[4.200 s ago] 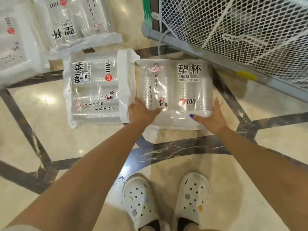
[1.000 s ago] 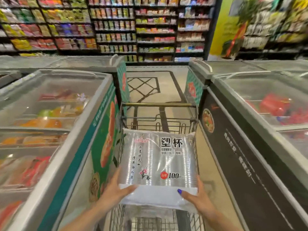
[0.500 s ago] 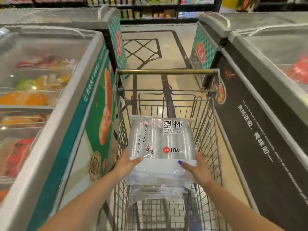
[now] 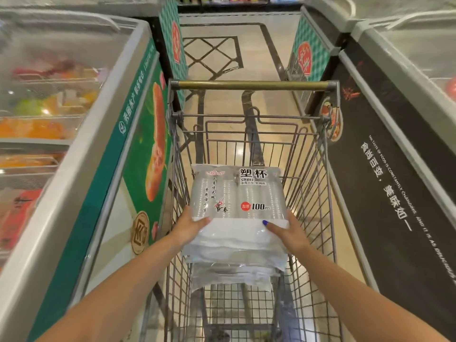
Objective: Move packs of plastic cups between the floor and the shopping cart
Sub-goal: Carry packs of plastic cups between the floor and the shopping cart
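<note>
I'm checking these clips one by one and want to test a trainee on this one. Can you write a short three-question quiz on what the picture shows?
1. True or false: the pack of cups is inside the cart, above other packs.
2. Which hands grip the pack of cups?
A. only the left hand
B. only the right hand
C. both hands
3. Fill in: the number printed on the pack of cups beside the red dot is ___.

Key: 1 true; 2 C; 3 100.
</note>
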Motion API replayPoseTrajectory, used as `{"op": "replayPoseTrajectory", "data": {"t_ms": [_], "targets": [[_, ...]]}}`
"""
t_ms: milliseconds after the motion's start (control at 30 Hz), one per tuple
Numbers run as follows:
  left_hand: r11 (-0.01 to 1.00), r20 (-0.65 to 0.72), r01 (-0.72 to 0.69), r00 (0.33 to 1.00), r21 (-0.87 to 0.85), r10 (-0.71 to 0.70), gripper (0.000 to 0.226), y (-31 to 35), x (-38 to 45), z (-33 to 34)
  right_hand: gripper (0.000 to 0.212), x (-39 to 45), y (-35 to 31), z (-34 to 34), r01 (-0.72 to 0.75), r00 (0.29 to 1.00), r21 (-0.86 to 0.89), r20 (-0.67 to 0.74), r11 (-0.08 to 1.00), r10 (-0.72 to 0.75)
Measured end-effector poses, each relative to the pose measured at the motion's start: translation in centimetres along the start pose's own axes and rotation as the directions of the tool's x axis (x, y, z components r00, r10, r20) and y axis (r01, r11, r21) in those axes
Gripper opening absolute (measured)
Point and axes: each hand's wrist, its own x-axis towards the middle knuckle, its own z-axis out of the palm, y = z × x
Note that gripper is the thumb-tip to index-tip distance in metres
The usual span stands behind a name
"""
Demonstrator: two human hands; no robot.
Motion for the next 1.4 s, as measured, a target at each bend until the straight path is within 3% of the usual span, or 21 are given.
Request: {"op": "replayPoseTrajectory", "data": {"t_ms": [167,233,333,467,633,733,833,967,1133,1300,1400], "targets": [[0.997,-0.043,-0.029,0.999,0.071,0.032,0.065,0.7,1.6,-0.2,0.069,1.4,-1.1,0.0,-0.040,0.999,-0.213,-0.024,0.976,0.035],[0.980,-0.079,-0.068,0.993,0.187,0.084,0.071,0.8,1.7,-0.5,0.075,1.3,-1.7,0.0,-0.037,0.998,-0.333,-0.064,0.942,0.017],[0.858,-0.062,-0.130,0.981,0.498,0.185,0.087,1.1,1.1,-0.6,0.087,0.6,-2.3,0.1,0.021,0.990,-0.465,-0.111,0.885,-0.082],[0.677,-0.082,-0.185,0.936,0.712,0.342,0.086,2.4,-1.6,-0.3,0.081,-2.7,-4.8,-0.5,0.120,0.971,-0.540,-0.112,0.833,-0.213],[0.556,-0.027,-0.220,0.916,0.802,0.401,0.085,4.2,-5.8,-0.6,0.083,-7.3,-8.6,-3.2,0.229,0.931,-0.660,-0.065,0.715,-0.359],[0.534,-0.062,-0.252,0.863,0.807,0.501,0.077,6.8,-9.3,-1.0,0.078,-9.7,-11.2,-5.0,0.270,0.893,-0.707,-0.070,0.654,-0.444],[0.523,-0.117,-0.255,0.808,0.813,0.577,0.073,9.0,-13.5,-0.6,0.088,-11.8,-13.2,-6.6,0.297,0.863,-0.751,-0.053,0.590,-0.502],[0.515,-0.181,-0.216,0.768,0.830,0.615,0.073,11.0,-20.1,1.2,0.091,-15.3,-14.4,-8.7,0.407,0.787,-0.809,0.076,0.423,-0.612],[0.599,-0.381,-0.030,0.746,0.800,0.546,0.081,10.7,-30.2,3.8,0.091,-21.4,-14.8,-9.4,0.574,0.661,-0.798,0.317,0.186,-0.680],[0.617,-0.505,0.132,0.717,0.775,0.481,0.077,7.1,-41.4,4.2,0.098,-28.8,-14.1,-6.5,0.724,0.530,-0.689,0.555,0.002,-0.641],[0.608,-0.603,0.268,0.659,0.747,0.450,0.077,4.1,-49.3,3.6,0.104,-34.2,-14.5,-2.5,0.814,0.404,-0.569,0.699,-0.117,-0.590]]}}
